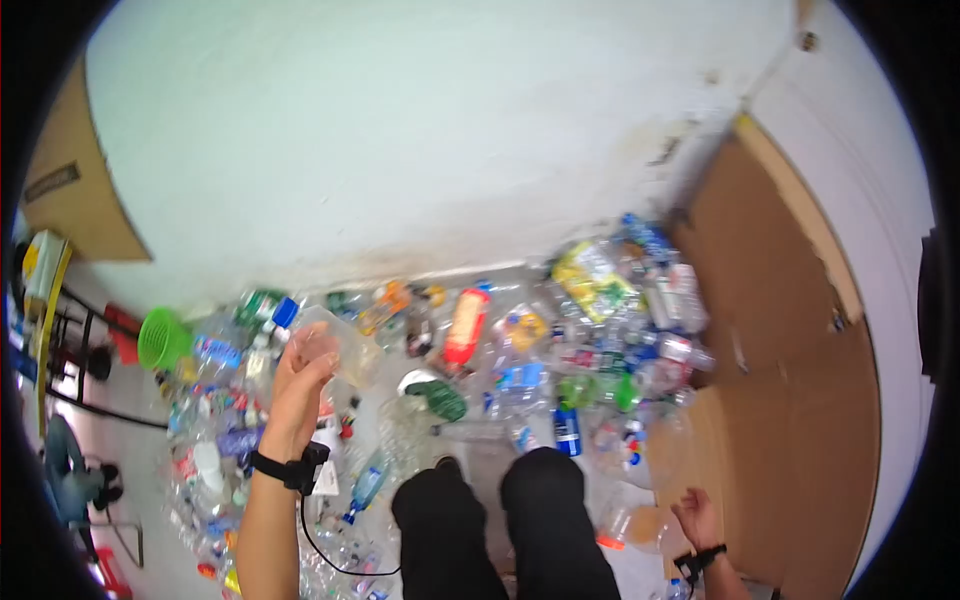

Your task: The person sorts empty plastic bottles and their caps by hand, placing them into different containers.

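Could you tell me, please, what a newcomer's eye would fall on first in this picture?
Probably the bright red bottle standing out among the clear plastic bottles strewn over the floor, just below the pale wall. Next might come the blue-capped clear bottle held up in the left hand, then the bright green basket at the far left and the big brown cardboard sheet on the right.

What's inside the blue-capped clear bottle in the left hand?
No contents can be made out in the clear bottle; its see-through wall only shows blurred shapes. The left hand covers part of its side and the blue cap hides the mouth, so I can't tell there.
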`<state>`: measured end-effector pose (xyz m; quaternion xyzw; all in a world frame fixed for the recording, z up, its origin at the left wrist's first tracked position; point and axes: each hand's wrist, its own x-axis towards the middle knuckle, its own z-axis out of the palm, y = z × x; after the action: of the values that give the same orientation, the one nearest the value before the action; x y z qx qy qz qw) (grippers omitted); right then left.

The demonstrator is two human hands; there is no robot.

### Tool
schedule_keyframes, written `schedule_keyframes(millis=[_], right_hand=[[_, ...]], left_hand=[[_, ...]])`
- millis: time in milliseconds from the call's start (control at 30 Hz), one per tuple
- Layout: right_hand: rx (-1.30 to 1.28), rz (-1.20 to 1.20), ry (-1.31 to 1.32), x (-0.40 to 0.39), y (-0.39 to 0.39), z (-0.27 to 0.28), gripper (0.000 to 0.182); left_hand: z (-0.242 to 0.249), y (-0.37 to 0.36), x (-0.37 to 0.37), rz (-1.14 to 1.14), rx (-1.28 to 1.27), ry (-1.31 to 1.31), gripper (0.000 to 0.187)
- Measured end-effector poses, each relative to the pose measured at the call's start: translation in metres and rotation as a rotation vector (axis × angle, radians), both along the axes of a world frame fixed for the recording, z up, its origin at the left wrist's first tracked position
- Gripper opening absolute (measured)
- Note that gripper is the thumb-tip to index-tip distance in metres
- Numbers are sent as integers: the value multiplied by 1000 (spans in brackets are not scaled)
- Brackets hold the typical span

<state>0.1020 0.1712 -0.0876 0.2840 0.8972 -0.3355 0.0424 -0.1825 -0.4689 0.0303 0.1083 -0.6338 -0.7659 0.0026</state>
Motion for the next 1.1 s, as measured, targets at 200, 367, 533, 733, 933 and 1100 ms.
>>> schedule_keyframes(millis=[200,367,533,733,933,1100], right_hand=[[-66,90,244,-61,-42,121,57],[-66,253,522,-67,-76,197,65],[35,327,580,-46,-79,218,70],[189,247,526,-10,-60,187,68],[205,158,482,17,-57,158,64],[158,91,470,36,-48,136,63]], left_hand=[[79,166,26,-317,120,96,51],[91,292,87,-516,19,77,52],[64,384,139,-738,-79,50,54],[26,440,183,-825,81,-43,63],[-12,453,211,-845,3,-78,63],[-32,451,219,-894,-186,37,70]])
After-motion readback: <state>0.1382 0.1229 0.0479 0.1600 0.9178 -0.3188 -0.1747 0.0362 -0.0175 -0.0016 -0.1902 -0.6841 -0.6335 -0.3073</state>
